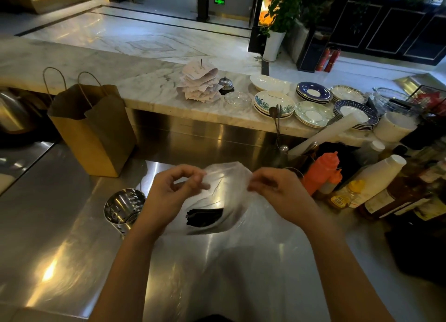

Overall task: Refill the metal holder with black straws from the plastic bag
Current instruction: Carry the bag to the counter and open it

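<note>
The straws (204, 217) lie bunched low inside the plastic bag (229, 179), their black ends showing dark through the clear film. The bag is held up just above the steel counter (60, 225), in front of the person, between both hands. The left grip (172, 196) pinches the bag's top edge between thumb and curled fingers. The right grip (277, 193) pinches the same edge on the other side, so the film stretches between the two. Both are a little blurred, and I can't make out each finger exactly.

The holder (124, 207), a shiny metal cup with punched slots, stands on the steel counter just left of the left wrist, apart from the bag.

Behind it, a brown paper bag (94, 128) with cord handles stands upright at the back of the counter. Off to the right, an orange bottle (322, 169) and a white bottle (379, 177) crowd in among other bottles and jars.

Up on the marble counter (149, 85) beyond, I see receipts (200, 85) stuck on a spike, a bell (225, 83) just beside them, and stacks of plates (313, 104) further right.
</note>
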